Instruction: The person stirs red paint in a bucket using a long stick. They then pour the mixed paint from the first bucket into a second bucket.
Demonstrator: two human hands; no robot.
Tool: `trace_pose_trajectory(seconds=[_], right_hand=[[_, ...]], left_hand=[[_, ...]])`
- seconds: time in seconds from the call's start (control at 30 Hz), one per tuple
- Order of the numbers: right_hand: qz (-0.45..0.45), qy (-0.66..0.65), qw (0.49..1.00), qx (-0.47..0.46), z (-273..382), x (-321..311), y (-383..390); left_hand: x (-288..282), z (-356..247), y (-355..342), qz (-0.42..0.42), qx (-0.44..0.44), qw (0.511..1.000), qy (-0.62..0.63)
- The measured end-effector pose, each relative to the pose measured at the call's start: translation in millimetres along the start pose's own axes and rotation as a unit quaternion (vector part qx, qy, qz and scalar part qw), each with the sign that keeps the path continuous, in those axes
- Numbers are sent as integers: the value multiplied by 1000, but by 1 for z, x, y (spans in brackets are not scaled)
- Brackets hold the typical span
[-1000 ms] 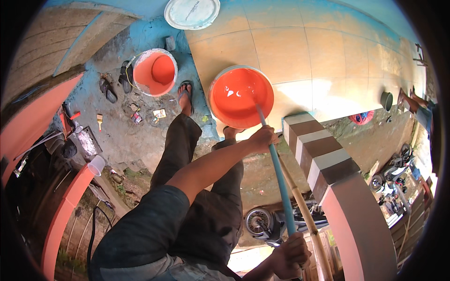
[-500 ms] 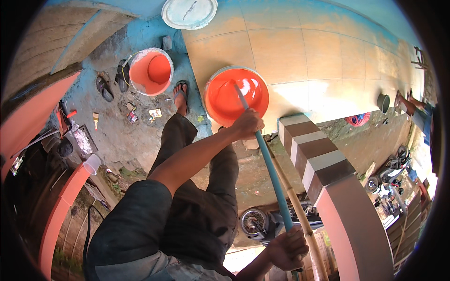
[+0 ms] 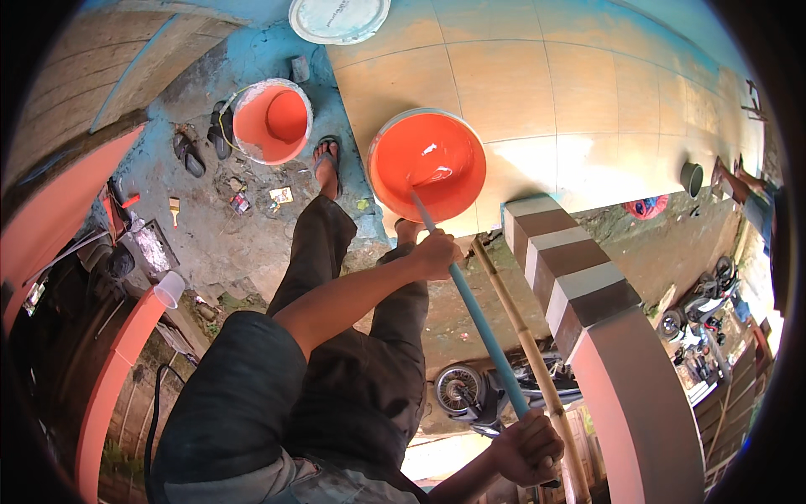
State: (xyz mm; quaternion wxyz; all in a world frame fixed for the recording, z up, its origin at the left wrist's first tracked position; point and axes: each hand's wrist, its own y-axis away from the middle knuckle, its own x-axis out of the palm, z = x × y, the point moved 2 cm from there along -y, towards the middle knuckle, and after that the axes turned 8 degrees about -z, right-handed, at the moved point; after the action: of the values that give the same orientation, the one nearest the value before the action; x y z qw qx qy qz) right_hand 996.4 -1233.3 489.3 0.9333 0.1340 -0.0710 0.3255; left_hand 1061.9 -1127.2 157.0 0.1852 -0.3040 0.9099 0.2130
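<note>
A bucket of orange paint [image 3: 457,191] stands on the tiled ledge, its paint glossy in the middle. A long blue-green pole [image 3: 487,329] slants from the bucket down to the lower right, its thinner grey end dipping into the paint near the bucket's near side. Just outside the rim, my left hand [image 3: 437,254] is closed around the pole. Farther down, by the pole's other end, my right hand [image 3: 529,449] grips it in a fist. Beside the pole leans a separate bamboo stick [image 3: 527,340]; neither hand appears to hold it.
A second orange-coated bucket [image 3: 267,126] stands left on the ground, near dark sandals [image 3: 190,154] and a paintbrush [image 3: 175,210]. A white lid [image 3: 340,18] lies at the back. To the right rise a striped pillar [image 3: 571,260] and, beyond, a person's legs [image 3: 747,189]. A motorcycle [image 3: 478,395] is below.
The pole's dipped end has shifted from the middle of the paint toward the near side. My left hand has drawn back slightly toward me, and my right hand has moved slightly downward.
</note>
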Motion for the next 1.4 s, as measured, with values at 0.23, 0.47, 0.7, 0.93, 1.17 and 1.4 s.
trace_pose_trajectory(seconds=[0.23,0.47,0.7,0.93,1.17,1.4], right_hand=[[-107,-29,993,-37,-15,-1,2],[-7,91,991,-94,-16,12,20],[72,21,997,-7,-7,13,10],[16,-65,997,-26,2,1,11],[29,74,992,-95,-19,17,23],[62,35,997,-30,-9,14,19]], left_hand=[[-21,34,-31,-108,66,992,-24],[6,17,-72,-159,96,979,84],[27,18,-4,-35,21,997,60],[-25,19,-1,-96,16,995,-12],[-12,25,-63,-205,106,970,74],[18,10,-22,-76,38,992,89]])
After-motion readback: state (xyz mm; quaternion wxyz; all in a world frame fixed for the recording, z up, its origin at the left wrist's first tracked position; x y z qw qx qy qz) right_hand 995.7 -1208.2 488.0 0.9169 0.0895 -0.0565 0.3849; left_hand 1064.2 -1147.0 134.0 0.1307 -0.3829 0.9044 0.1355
